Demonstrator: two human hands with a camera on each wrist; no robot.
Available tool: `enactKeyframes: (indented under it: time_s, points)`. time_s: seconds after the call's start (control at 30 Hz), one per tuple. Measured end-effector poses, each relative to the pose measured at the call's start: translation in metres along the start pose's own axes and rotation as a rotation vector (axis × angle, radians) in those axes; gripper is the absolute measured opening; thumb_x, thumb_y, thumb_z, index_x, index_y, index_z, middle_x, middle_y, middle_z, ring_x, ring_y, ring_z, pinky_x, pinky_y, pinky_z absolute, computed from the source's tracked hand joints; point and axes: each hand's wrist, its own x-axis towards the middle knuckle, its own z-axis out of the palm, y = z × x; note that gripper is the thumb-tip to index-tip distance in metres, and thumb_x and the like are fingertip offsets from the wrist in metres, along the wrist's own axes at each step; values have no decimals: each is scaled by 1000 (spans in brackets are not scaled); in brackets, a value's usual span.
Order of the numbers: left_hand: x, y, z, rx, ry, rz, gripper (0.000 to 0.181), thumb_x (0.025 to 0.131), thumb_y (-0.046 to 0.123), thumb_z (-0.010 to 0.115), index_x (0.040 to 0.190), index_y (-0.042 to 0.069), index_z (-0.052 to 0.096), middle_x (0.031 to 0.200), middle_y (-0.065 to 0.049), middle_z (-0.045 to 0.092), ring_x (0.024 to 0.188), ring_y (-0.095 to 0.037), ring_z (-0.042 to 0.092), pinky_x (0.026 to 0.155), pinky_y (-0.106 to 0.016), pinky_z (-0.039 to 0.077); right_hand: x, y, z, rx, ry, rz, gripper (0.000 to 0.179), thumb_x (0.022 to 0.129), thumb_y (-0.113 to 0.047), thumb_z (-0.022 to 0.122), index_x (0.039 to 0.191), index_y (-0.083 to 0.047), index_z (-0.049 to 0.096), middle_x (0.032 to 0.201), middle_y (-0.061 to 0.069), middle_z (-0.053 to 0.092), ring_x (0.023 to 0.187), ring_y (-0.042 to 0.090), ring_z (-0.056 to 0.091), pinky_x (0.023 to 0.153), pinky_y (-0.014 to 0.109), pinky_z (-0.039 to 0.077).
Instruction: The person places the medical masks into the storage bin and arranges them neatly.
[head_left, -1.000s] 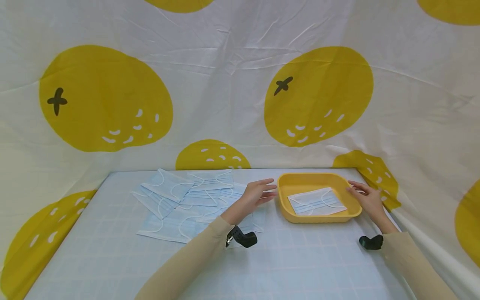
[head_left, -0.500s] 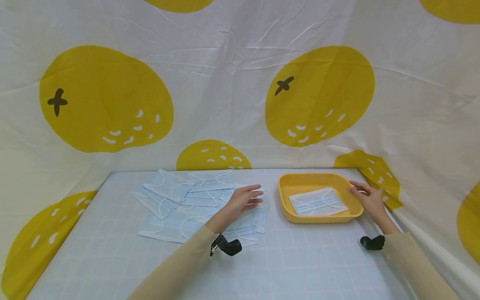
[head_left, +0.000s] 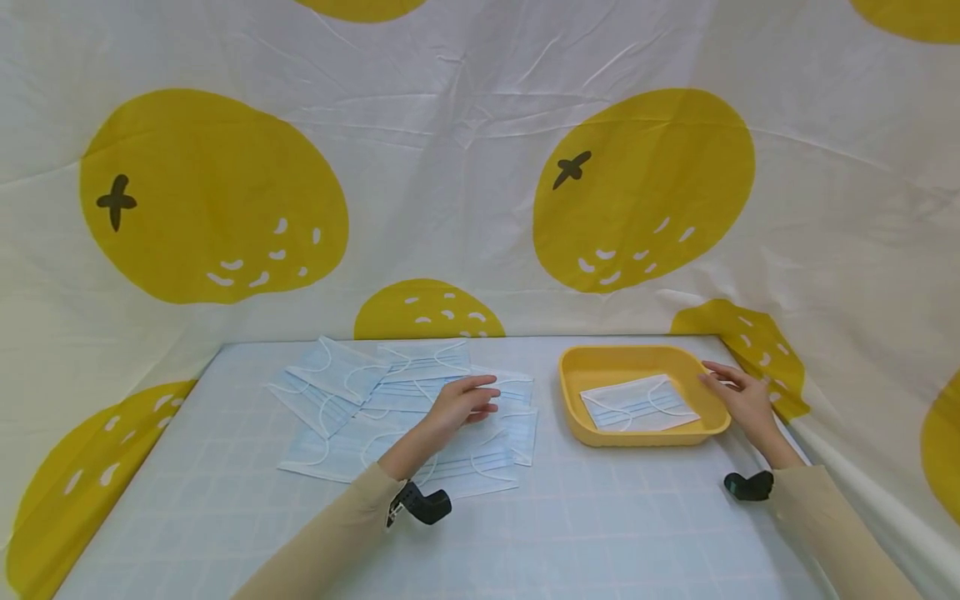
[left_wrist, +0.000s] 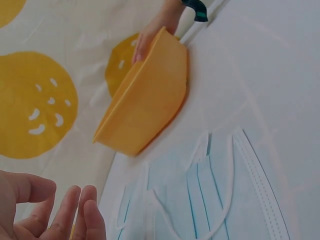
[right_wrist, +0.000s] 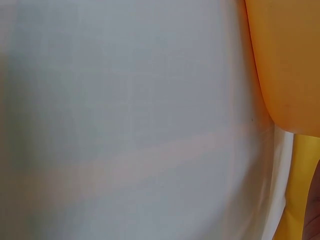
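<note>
Over the right part of a spread of light-blue disposable face masks [head_left: 337,446] is my left hand [head_left: 453,408]. Its fingers are loosely bent, with nothing between them; the left wrist view shows this hand [left_wrist: 60,212] beside the masks [left_wrist: 200,195]. My right hand [head_left: 746,408] holds the right rim of a yellow plastic basin [head_left: 637,438], thumb over the edge. One face mask [head_left: 637,404] lies flat on the basin's floor, ear loops upward. The right wrist view catches the basin's side [right_wrist: 292,65] and only a sliver of the hand.
A pale checked cloth covers the table [head_left: 600,525]. Behind it hangs a white curtain [head_left: 450,192] printed with big yellow fruit, close to the basin's far side. The masks overlap one another at the left and middle.
My left hand has moved left, away from the basin and over the masks, uncovering those at the right of the spread. The right hand has stayed at the basin's rim.
</note>
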Motion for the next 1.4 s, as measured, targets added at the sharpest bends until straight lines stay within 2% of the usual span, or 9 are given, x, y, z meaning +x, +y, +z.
enactKeyframes:
  time_s: [0.3, 0.67, 1.03, 1.23, 1.4]
  points:
    - [-13, -7, -28, 94, 25, 6, 40, 97, 17, 55, 135, 5, 54, 123, -18, 65, 94, -19, 69, 92, -39, 54, 1, 1, 0, 16, 3, -21, 61, 91, -45, 61, 132, 1, 55, 87, -33, 49, 82, -8, 47, 64, 4, 44]
    - [-23, -16, -64, 170, 57, -29, 39, 97, 17, 55, 134, 5, 54, 122, -17, 65, 96, -19, 68, 93, -38, 54, 0, -1, -1, 7, 0, -5, 62, 91, -46, 60, 132, 0, 54, 87, -32, 48, 83, -7, 46, 65, 3, 43]
    - [-30, -13, -86, 240, 69, -28, 40, 96, 16, 56, 134, 2, 53, 123, -19, 65, 97, -20, 68, 92, -38, 55, 0, -1, -2, 11, -10, 1, 63, 92, -47, 60, 133, 0, 53, 88, -31, 48, 83, -7, 46, 65, 3, 44]
    - [-30, -12, -95, 272, 52, -13, 40, 97, 16, 55, 134, 0, 52, 123, -21, 63, 97, -20, 68, 93, -39, 54, 1, -1, -2, 5, -9, 11, 63, 92, -48, 59, 134, -1, 53, 89, -30, 48, 84, -6, 46, 66, 2, 43]
    - [-32, -11, -101, 319, 62, -15, 38, 96, 14, 57, 132, 0, 54, 122, -20, 65, 96, -20, 67, 90, -37, 55, 1, -1, -1, 17, -8, 8, 62, 91, -46, 61, 133, -1, 54, 87, -29, 49, 82, -5, 47, 64, 4, 43]
